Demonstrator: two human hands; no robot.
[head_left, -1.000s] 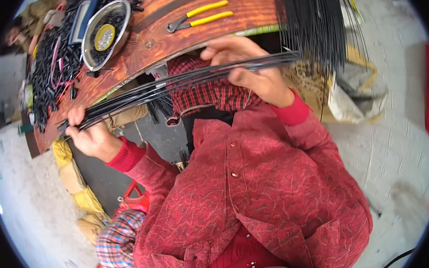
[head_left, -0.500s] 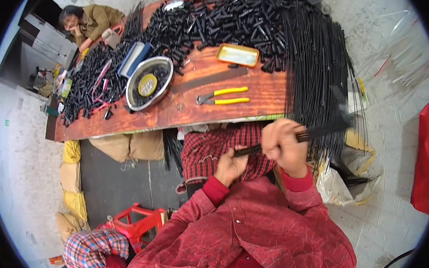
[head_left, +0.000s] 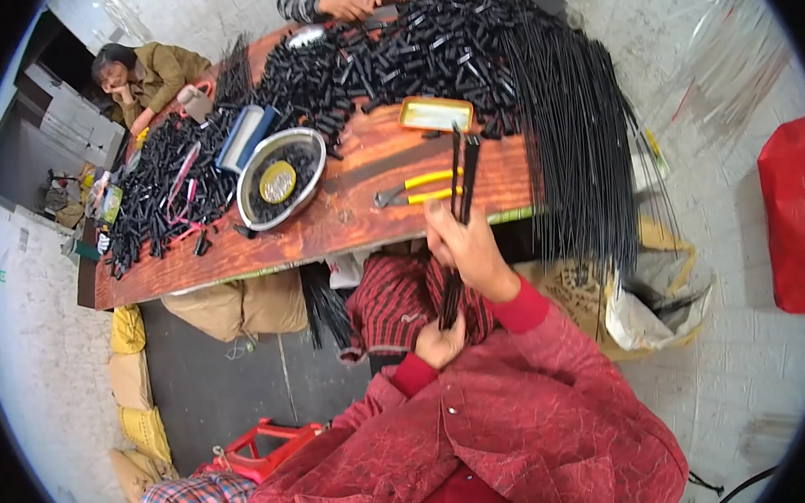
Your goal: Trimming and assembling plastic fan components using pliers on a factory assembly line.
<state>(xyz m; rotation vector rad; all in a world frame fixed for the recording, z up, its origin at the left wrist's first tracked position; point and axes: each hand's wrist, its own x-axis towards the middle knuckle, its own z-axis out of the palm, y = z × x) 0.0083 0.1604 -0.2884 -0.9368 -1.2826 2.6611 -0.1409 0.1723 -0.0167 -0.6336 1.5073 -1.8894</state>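
Note:
My right hand [head_left: 470, 247] is closed round a bundle of slim black rods [head_left: 451, 299] in front of the table's near edge. The upper ends fan apart slightly, a wider dark piece next to a thinner one, over the pliers' handles. Below, my left hand [head_left: 439, 343] grips the lower end of the same bundle near my lap, its fingers partly hidden. Yellow-handled pliers [head_left: 422, 188] lie on the wooden table just beyond my right hand. An orange-rimmed rectangular tin [head_left: 436, 114] sits behind them.
Heaps of short black tubular pieces [head_left: 409, 62] cover the far table. Long black rods [head_left: 575, 139] overhang its right side. A metal bowl [head_left: 320, 160] and blue case [head_left: 246, 137] stand left. Two people sit at the table; another crouches lower left by a red stool [head_left: 268, 458].
The bundle has swung from nearly level, pointing right, to upright, pointing at the table. My right hand moved left; my left hand moved lower. The view shifted slightly.

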